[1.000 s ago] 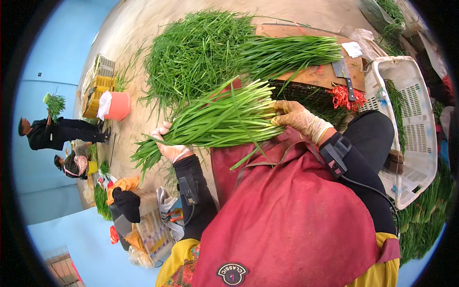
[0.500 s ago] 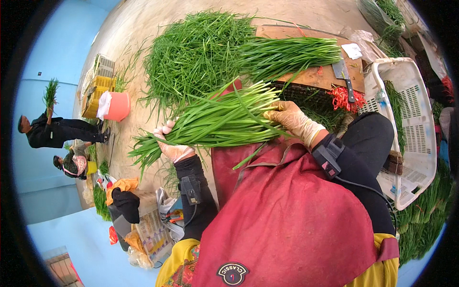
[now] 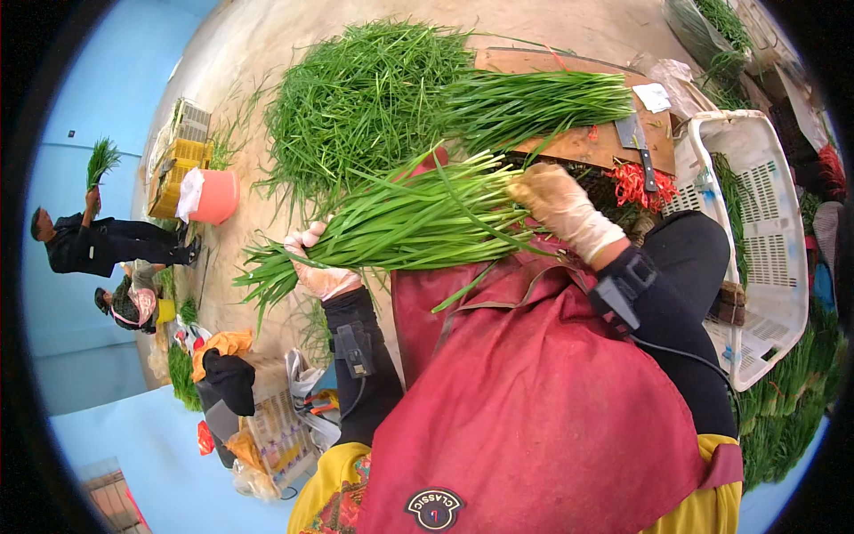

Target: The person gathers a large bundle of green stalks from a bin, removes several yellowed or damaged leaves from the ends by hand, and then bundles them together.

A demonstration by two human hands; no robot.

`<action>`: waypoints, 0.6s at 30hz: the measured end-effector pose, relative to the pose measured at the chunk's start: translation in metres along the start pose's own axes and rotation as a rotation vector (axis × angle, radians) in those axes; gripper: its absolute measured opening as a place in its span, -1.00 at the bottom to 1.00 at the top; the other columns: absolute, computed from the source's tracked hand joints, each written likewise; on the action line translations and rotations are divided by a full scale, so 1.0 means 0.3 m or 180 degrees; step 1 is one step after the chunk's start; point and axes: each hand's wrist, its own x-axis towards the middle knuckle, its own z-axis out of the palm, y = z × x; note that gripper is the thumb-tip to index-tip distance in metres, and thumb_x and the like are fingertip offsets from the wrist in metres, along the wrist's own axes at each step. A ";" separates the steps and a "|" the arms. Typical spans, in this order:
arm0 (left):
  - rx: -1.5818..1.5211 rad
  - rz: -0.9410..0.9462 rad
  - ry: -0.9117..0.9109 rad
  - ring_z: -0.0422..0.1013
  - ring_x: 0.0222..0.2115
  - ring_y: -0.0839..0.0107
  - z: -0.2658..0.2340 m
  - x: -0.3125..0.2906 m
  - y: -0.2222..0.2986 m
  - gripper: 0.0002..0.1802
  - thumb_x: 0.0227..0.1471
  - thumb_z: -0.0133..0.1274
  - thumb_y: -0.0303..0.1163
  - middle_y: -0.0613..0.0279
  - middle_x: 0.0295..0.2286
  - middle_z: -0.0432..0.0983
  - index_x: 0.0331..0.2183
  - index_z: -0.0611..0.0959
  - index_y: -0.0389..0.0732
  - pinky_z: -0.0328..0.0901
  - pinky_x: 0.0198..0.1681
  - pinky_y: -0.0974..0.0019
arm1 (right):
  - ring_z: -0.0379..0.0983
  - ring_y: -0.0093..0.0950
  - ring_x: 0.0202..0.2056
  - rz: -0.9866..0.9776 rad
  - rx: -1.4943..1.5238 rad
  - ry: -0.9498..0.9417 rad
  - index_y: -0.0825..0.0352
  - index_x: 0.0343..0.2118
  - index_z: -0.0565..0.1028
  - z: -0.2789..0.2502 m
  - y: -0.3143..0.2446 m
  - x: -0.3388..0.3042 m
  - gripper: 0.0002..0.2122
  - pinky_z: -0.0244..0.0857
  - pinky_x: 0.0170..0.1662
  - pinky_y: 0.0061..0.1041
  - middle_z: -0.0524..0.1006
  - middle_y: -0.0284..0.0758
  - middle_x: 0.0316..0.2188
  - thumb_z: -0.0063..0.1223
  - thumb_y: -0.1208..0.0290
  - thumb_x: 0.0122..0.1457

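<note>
Right hand shifts outward at the stem ends; left hand keeps its hold

We see the right hand (image 3: 569, 209) slightly farther out and up than half a second ago, its back turned more toward us. Its curled fingers are at the pale stem ends of the garlic-chive bunch (image 3: 409, 218); we cannot tell whether they pinch any stems. The left hand (image 3: 320, 270) stays almost in place, grasping the leafy end. We judge that it now steadies the bunch, freeing the right hand to work at the stems. The bunch lies crosswise between the hands, in front of the maroon apron (image 3: 534, 383).

Counting, we find two gloved hands and one bunch between them. Beyond are one loose heap of greens (image 3: 365, 98) and one aligned bundle (image 3: 543, 102), partly over one wooden board (image 3: 660, 135). We also count one broad-bladed knife (image 3: 632, 133), one tangle of red ties (image 3: 628, 185), one large white crate (image 3: 769, 206) at the right, one pink bucket (image 3: 216, 198) and two co-workers (image 3: 76, 245) at the far left.
</note>
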 end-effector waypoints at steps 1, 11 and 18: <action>-0.0035 -0.0003 -0.0005 0.46 -0.28 0.31 0.005 -0.001 0.001 -0.83 0.16 0.11 -0.17 0.39 -0.48 0.52 -0.39 0.63 -0.02 0.28 0.06 -0.11 | 0.49 -0.09 -0.15 -0.0119 -0.0581 -0.0264 0.29 -0.17 0.61 0.017 -0.034 0.028 -0.57 0.36 -0.05 -0.19 0.58 -0.04 -0.26 -0.11 -0.01 0.26; 0.0056 0.0098 -0.0052 0.42 -0.31 0.30 0.028 -0.011 0.002 -0.81 0.17 0.10 -0.17 0.38 -0.53 0.41 -0.42 0.56 -0.02 0.29 0.03 -0.14 | 0.52 -0.12 -0.12 0.0431 0.0435 -0.0522 0.42 -0.11 0.55 0.123 -0.134 0.103 -0.54 0.36 -0.05 -0.30 0.58 0.00 -0.20 0.05 0.06 0.16; 0.0042 0.0048 -0.0054 0.39 -0.32 0.32 0.043 -0.018 0.002 -0.79 0.17 0.10 -0.17 0.39 -0.52 0.35 -0.43 0.51 -0.03 0.28 0.02 -0.13 | 0.53 -0.13 -0.18 0.0395 0.0880 -0.1105 0.33 -0.21 0.58 0.073 -0.163 0.141 -0.65 0.38 -0.11 -0.29 0.59 -0.08 -0.28 0.12 0.18 0.03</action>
